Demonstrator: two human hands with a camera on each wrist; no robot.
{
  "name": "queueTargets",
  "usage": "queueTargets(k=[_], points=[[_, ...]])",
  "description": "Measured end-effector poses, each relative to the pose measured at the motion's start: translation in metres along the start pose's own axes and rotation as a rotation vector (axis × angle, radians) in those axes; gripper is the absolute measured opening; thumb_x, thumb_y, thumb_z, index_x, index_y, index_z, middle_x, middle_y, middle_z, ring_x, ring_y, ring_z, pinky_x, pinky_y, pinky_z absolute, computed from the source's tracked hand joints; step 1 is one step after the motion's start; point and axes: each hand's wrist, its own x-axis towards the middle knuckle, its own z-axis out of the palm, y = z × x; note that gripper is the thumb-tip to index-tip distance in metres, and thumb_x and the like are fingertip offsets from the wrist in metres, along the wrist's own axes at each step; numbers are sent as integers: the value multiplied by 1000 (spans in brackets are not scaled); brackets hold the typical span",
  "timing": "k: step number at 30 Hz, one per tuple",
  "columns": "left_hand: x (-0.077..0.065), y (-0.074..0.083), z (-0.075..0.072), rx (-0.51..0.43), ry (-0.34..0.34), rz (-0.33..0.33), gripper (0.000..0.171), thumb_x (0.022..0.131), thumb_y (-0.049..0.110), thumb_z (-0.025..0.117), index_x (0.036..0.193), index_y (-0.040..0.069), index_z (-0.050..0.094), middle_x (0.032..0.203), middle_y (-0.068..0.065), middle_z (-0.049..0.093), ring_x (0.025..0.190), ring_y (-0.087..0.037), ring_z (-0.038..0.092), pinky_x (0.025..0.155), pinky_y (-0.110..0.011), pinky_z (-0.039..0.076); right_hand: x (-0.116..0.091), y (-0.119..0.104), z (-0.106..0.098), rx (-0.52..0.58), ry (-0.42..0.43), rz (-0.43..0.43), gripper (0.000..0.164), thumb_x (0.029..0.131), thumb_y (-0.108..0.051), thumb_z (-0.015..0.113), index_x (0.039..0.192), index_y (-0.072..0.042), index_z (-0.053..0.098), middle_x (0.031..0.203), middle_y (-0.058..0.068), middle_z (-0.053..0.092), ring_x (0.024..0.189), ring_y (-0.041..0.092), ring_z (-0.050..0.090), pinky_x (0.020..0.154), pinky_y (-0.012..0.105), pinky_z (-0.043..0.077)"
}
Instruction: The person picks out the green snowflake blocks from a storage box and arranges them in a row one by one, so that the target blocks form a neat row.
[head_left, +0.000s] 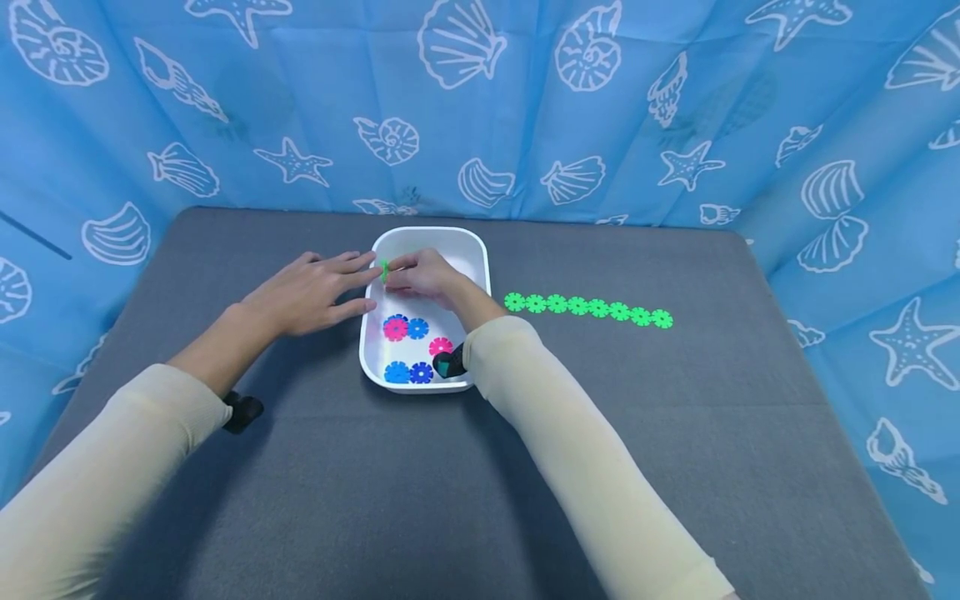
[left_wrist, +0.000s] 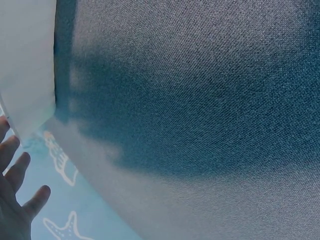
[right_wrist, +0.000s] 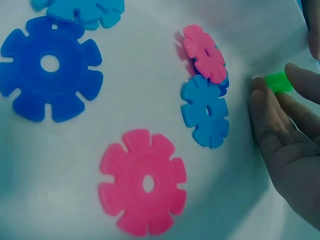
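My right hand [head_left: 427,277] reaches into the white tray [head_left: 363,354] and pinches a green notched disc [head_left: 385,272] by the tray's left wall. In the right wrist view, that green disc [right_wrist: 279,83] shows between the thumb and fingertips, partly hidden. My left hand [head_left: 311,292], fingers spread and straight, lies at the outside of the same wall, fingertips at the rim. Inside the tray are pink discs [right_wrist: 143,182], light blue discs [right_wrist: 205,111] and dark blue discs [right_wrist: 51,69] of the same notched kind, some overlapping.
A row of several green notched discs [head_left: 577,306] lies on the grey tabletop [head_left: 675,433] right of the tray. Behind and beside the table hangs a blue curtain [head_left: 525,100] with white shells and starfish. Each wrist carries a small black camera [head_left: 243,412].
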Motion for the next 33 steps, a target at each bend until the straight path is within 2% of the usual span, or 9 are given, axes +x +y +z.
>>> queueTargets(k=[4,11,19,26,33], points=[[1,0,0,-4,7,2,66,100,49,55,153,14,40,161,-12,30,145,-37,31,107,-68,31,1,1,1,-31,31,-12,35,97,-17,67,129,-4,64,110,8,72,101,18,70,88,25,54],[2,1,0,5,18,4,64,100,49,53,153,15,40,161,-12,30,145,-36,32,107,-67,31,2,1,4,10,90,-32,28,97,-16,67,120,-2,69,106,10,72,97,19,71,84,25,56],[2,0,1,6,16,8,65,100,49,54,153,15,41,161,-12,31,145,-36,32,107,-66,32,2,0,6,-40,114,-31,28,97,-18,67,120,-3,69,105,8,70,91,16,71,79,23,57],[2,0,0,-6,9,0,66,99,49,55,153,14,40,161,-12,31,146,-36,31,107,-67,32,2,-1,2,-64,106,-31,28,98,-12,64,123,1,66,101,11,71,90,18,70,78,25,57],[1,-1,0,-10,10,7,65,100,49,55,153,14,41,160,-12,31,145,-37,31,107,-67,32,-1,-6,-3,-27,174,-35,27,96,-1,62,122,6,64,101,17,70,89,24,72,77,29,59]])
